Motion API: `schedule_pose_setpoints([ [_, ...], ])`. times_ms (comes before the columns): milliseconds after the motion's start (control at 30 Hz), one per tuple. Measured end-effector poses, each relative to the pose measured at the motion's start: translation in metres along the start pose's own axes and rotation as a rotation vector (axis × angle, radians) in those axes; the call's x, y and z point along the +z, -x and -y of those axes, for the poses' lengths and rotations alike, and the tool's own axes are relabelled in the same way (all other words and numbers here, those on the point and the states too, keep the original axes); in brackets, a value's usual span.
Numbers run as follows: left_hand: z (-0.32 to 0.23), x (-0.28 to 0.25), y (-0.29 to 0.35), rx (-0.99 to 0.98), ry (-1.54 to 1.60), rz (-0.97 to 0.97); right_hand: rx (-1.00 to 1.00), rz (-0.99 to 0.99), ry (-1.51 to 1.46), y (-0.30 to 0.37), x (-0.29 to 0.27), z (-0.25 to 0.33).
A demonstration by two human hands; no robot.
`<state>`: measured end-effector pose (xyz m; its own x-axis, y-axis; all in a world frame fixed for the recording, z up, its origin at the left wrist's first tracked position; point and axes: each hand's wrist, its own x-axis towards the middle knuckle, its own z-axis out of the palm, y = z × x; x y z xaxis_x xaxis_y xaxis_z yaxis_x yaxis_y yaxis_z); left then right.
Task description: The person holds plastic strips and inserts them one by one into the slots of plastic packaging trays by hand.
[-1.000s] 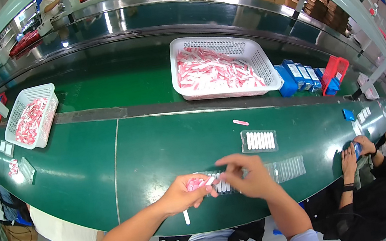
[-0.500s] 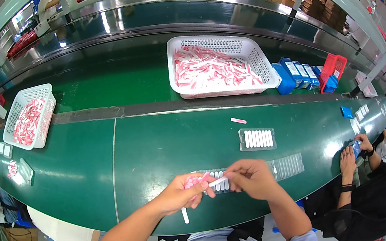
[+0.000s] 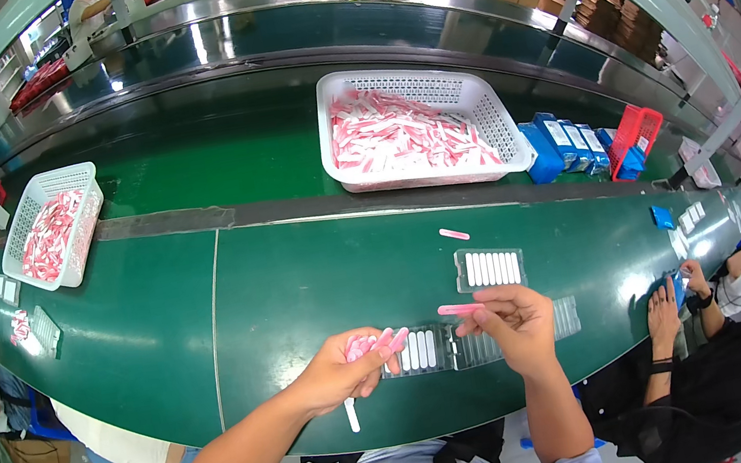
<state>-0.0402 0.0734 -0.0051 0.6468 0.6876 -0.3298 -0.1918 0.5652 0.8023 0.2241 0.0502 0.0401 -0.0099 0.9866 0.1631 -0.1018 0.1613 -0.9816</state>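
Observation:
My left hand (image 3: 334, 380) is closed around a bunch of small pink-and-white sticks (image 3: 364, 343) whose rounded ends poke out by the thumb. Pinched in my right hand (image 3: 524, 328) is a single pink stick (image 3: 456, 309), pointing left. Below and between the hands lies an opened clear plastic case (image 3: 479, 351); several sticks with white faces up (image 3: 421, 349) fill part of its left half. Its right half is partly covered by my right hand. Beyond that hand sits another clear case (image 3: 490, 268) with a row of white sticks. One white stick (image 3: 352, 416) lies under my left wrist.
A loose pink stick (image 3: 453, 234) rests farther back. Two white baskets of sticks, one large (image 3: 426, 181) and one small (image 3: 88, 223), stand across the table. Blue boxes (image 3: 560, 143) and a red basket (image 3: 634, 133) are at right. A co-worker's hands (image 3: 665, 316) work nearby.
My right hand has moved right, away from the left hand. The stick in it showed white before and shows pink now. The left hand stays nearly in place.

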Motion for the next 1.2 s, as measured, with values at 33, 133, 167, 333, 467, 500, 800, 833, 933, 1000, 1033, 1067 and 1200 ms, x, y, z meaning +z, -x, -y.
schedule_pose_setpoints([
  [33,0.001,0.000,0.000,0.000,-0.005,-0.001,0.015,-0.001,0.004,0.000,0.001,0.002],
  [133,-0.002,0.001,0.000,0.012,-0.010,0.013,0.027,-0.004,0.053,0.003,-0.004,0.000],
  [167,-0.002,0.001,0.000,0.011,-0.009,0.010,0.029,-0.002,0.051,0.003,-0.005,0.000],
  [333,0.001,-0.004,0.001,0.040,-0.013,-0.002,-0.521,0.093,1.159,0.008,-0.005,0.013],
  [467,-0.004,0.001,0.001,0.029,0.014,-0.009,-0.233,0.212,0.811,0.017,-0.011,-0.004],
  [500,-0.002,-0.002,0.000,0.036,0.012,0.000,-0.081,0.241,0.669,0.014,-0.017,-0.008],
  [800,-0.004,0.001,0.000,0.040,0.057,-0.034,-0.134,0.454,0.907,-0.023,-0.006,-0.016],
  [833,-0.003,0.001,0.000,0.046,0.048,-0.024,-0.183,0.440,0.945,-0.024,-0.005,-0.015],
  [933,-0.002,0.003,0.001,0.055,-0.058,-0.046,-0.160,0.333,0.777,-0.030,0.001,-0.010],
  [1000,0.000,0.005,0.001,0.056,-0.139,-0.037,-0.049,0.320,0.641,-0.022,0.017,-0.006],
  [1033,0.000,0.006,0.000,0.058,-0.222,-0.027,0.058,0.303,0.502,-0.018,0.023,-0.006],
  [1067,0.001,0.007,0.001,0.055,-0.224,-0.024,0.059,0.300,0.502,-0.014,0.026,-0.009],
  [1200,0.004,0.009,0.001,0.104,-0.204,-0.017,0.158,0.316,0.422,-0.010,0.019,-0.007],
])
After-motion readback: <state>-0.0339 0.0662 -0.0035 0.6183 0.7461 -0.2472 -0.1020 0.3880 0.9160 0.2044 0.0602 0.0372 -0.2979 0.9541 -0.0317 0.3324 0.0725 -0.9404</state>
